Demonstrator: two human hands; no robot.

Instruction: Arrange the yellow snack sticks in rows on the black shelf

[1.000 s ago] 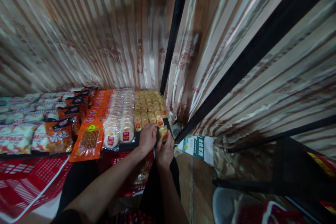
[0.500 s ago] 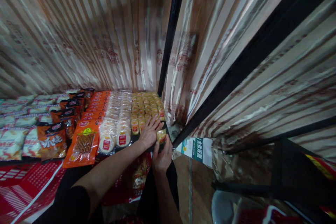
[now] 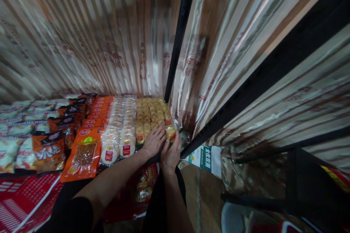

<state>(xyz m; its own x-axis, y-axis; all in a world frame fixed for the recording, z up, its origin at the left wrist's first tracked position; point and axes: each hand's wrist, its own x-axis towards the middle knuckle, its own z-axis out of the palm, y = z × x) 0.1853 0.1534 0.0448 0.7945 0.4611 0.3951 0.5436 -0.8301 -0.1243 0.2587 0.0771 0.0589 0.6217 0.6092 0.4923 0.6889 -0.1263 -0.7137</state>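
My left hand [image 3: 153, 142] lies flat with fingers spread on the front packets of the yellow snack rows [image 3: 151, 111] at the right end of the black shelf [image 3: 153, 159]. Just to its right, my right hand [image 3: 171, 153] is closed on one small yellow packet [image 3: 171, 133] and holds it against the front of the rightmost row, beside the black upright post [image 3: 177, 36]. Left of the yellow rows lie rows of round white cakes [image 3: 121, 131] in clear wrap.
Further left lie orange stick-snack bags [image 3: 86, 151], dark orange bags [image 3: 47, 151] and pale bags [image 3: 11, 149]. A red basket [image 3: 131, 189] with packets sits below the shelf edge. Striped foil sheeting [image 3: 82, 36] lines the back and right side. A green-and-white carton [image 3: 205, 156] stands on the floor at the right.
My left hand has opened and now lies flat on the yellow rows. My right hand has pushed its yellow packet further in towards the front of the rightmost row.
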